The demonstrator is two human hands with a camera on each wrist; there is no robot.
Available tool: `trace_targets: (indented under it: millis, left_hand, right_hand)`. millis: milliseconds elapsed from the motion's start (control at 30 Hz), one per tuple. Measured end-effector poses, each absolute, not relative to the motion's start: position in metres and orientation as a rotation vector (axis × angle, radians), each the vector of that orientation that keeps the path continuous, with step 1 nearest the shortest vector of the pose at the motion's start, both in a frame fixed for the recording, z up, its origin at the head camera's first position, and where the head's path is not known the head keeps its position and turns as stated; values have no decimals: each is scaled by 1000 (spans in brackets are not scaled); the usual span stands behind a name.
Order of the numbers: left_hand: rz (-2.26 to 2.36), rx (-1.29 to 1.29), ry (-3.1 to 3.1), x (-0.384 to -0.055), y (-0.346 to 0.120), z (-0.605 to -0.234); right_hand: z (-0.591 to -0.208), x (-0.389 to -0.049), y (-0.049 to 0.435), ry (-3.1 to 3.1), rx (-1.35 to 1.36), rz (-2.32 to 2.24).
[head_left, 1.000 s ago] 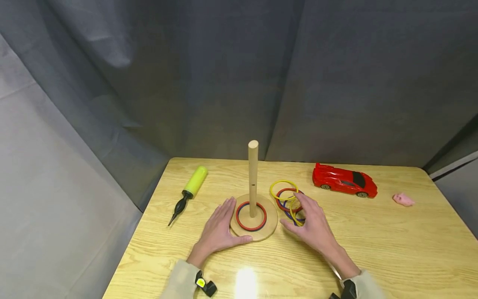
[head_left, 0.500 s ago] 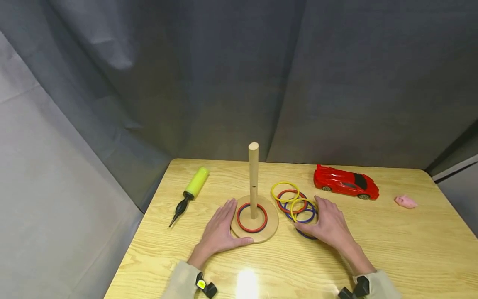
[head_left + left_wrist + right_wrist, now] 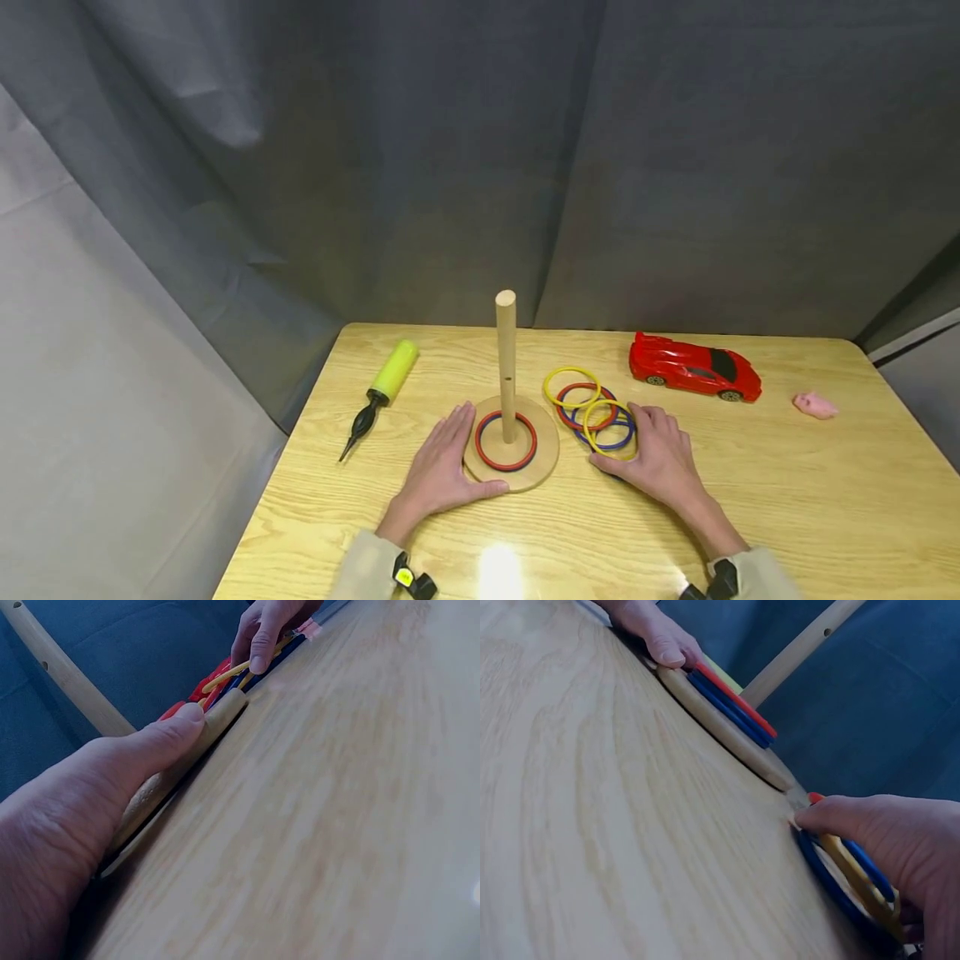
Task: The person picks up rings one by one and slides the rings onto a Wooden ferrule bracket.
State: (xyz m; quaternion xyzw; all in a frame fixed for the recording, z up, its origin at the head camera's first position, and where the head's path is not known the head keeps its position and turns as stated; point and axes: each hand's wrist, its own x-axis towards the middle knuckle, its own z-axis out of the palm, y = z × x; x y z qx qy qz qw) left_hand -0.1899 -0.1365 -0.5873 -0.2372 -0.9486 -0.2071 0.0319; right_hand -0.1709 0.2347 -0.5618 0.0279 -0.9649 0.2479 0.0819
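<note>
L hand point(image 3: 438, 468) touching base point(image 3: 548, 442), thumb apart; R hand point(image 3: 662, 454) at rings point(image 3: 586, 427), can't tell if pinching; wrist label point(image 3: 405, 577) illeg

- No word, brand or number could be read in the head, left wrist or right wrist view
- A small bright yellow label point(image 3: 405, 576) stood on the black wrist device point(image 3: 423, 586) at the left sleeve point(image 3: 365, 566), as seen in the head view
- That label bore dark marks, too small and blurred to tell whether they were letters, digits or a sign
</note>
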Motion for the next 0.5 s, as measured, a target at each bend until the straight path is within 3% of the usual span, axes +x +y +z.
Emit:
trace_targets:
  millis: [500]
  left_hand:
    - [-627,-723,-2935,-191,-137,-589]
  right_hand:
    - [-563,-175,242,-2805,84,898]
